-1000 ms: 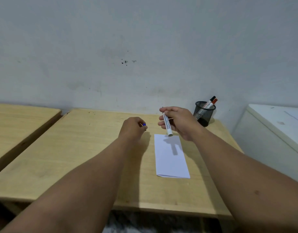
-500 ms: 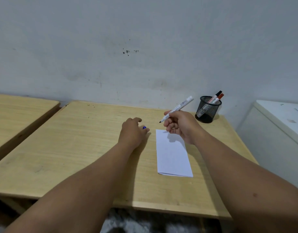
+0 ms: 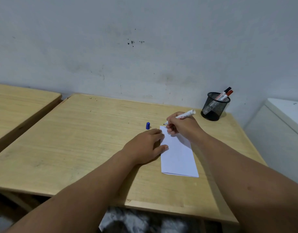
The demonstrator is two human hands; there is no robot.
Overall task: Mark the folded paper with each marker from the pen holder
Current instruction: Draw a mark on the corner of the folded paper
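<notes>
Now that the blue cap (image 3: 147,125) stands freed on the desk (image 3: 87,140), the left hand (image 3: 145,147) lies flat, pinning the folded paper (image 3: 177,157), while the right hand (image 3: 182,126) grips the uncapped marker (image 3: 184,116), tip lowered to its top corner; two wait in the pen holder (image 3: 214,106).

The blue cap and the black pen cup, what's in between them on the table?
The right hand holding the uncapped marker, seen in the head view.

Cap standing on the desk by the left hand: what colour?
Blue. The cap stands just beyond the left hand, clearest in the head view.
</notes>
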